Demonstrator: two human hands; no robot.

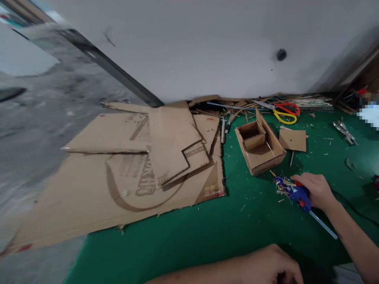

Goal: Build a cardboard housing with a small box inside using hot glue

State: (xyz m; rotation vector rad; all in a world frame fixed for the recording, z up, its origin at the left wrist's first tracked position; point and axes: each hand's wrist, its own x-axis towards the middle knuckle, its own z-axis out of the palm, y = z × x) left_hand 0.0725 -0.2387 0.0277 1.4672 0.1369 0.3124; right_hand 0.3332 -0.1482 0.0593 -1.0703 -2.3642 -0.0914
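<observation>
My right hand is closed around a blue hot glue gun, low over the green tabletop. A clear glue stick sticks out of its back end. Scraps and glue strands coat the front of the gun, which points left toward an open cardboard box. Inside that box, a smaller square compartment stands in the far left corner. At the bottom edge, my left hand is loosely curled near the table's front, partly cut off, with nothing visible in it.
Cut cardboard sheets cover the left side and overhang the table edge. Scissors, a utility knife and cardboard strips lie along the white wall. A small cardboard square rests right of the box. A dark cord trails rightward.
</observation>
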